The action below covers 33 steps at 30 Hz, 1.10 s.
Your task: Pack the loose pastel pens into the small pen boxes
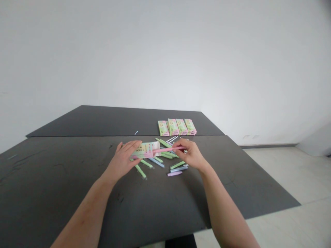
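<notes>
My left hand (126,158) grips a small green and pink cardboard box (144,150), thumb below and fingers above, with its open flap facing right. Between the fingertips of my right hand (190,153) is a pink pen (167,149); its left end meets the box's open mouth, and how far inside it reaches I cannot tell. Under and around the box lie several green pens (140,171) and a blue pen (157,162). Below my right hand are another blue pen (179,168) and a purple pen (175,174).
Several similar boxes (173,127) stand in a row on the far dark table section. A small light-coloured piece (136,132) lies left of them. The dark table (64,193) meets a white wall (142,62) at the back; pale floor (279,168) shows to the right.
</notes>
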{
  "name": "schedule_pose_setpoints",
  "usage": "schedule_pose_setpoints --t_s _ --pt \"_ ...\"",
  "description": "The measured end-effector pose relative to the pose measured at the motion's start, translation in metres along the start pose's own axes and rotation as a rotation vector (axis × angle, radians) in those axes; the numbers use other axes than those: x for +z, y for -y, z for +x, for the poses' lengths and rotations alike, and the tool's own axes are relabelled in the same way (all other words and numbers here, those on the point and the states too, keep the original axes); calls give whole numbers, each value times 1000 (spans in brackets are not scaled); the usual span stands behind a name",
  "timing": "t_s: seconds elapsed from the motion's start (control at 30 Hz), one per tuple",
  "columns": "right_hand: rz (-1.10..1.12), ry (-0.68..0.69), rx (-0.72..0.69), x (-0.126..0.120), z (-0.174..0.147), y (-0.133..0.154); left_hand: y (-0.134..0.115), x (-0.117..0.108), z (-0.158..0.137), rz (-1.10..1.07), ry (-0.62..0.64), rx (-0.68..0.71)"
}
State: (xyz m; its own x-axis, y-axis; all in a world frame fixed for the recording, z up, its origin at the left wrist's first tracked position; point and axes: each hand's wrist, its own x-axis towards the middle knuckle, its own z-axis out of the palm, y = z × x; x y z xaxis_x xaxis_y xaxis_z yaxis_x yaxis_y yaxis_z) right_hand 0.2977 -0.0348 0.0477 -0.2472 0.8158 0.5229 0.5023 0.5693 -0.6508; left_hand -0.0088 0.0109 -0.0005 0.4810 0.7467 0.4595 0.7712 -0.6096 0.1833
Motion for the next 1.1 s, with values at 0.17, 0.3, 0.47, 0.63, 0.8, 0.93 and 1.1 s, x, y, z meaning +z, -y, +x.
schedule_pose_setpoints --t_s 0.17,0.3,0.47,0.63,0.8,0.93,1.1 --pt "15 20 10 4 0 0 -3 -1 1 -3 8 -6" --pt "12 42 8 12 0 1 -5 -1 1 -15 25 17" --pt "-14 27 -14 20 0 2 -5 -1 1 -7 16 2" --pt "-14 8 -10 19 0 -2 -8 -1 1 -26 28 -6" --pt "-50 16 -31 25 -1 0 -10 -3 2 -22 36 -7" --pt "-73 45 -40 33 -2 4 -12 -3 2 -15 38 4" --pt "-63 122 -56 47 -3 9 -16 1 1 -39 73 55"
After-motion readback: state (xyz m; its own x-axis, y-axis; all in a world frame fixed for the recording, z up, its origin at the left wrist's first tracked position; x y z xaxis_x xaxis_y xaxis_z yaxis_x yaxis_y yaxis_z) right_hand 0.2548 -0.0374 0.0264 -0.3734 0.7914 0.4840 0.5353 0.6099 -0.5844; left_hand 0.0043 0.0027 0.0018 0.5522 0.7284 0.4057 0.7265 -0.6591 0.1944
